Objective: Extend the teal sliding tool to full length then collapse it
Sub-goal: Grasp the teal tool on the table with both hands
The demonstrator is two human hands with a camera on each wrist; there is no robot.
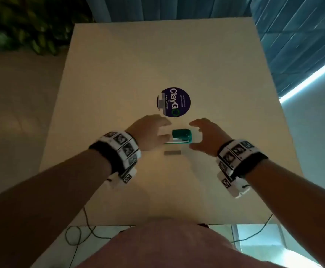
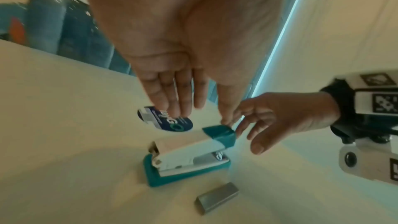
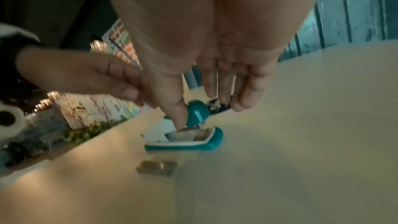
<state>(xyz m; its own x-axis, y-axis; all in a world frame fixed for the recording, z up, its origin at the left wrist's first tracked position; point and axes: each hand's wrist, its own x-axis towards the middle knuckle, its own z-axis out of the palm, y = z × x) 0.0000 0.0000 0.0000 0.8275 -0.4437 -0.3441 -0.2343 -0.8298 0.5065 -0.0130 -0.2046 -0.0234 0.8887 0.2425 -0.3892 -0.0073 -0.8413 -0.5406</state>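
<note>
The teal and white sliding tool (image 1: 181, 137) looks like a small stapler and lies on the cream table (image 1: 157, 55), its top arm tilted up at the teal-capped end (image 2: 219, 134). My left hand (image 1: 165, 130) hovers at its left end, fingers straight, thumb tip just above the teal cap in the left wrist view. My right hand (image 1: 193, 135) is spread open around the right end. In the right wrist view its thumb (image 3: 178, 113) points down in front of the white body (image 3: 163, 132); I cannot tell whether it touches. Neither hand grips anything.
A grey strip of staples (image 1: 172, 153) lies on the table just nearer to me than the tool. A round dark blue sticker (image 1: 174, 102) is stuck to the tabletop beyond it. Cables (image 1: 76, 235) hang below the near table edge.
</note>
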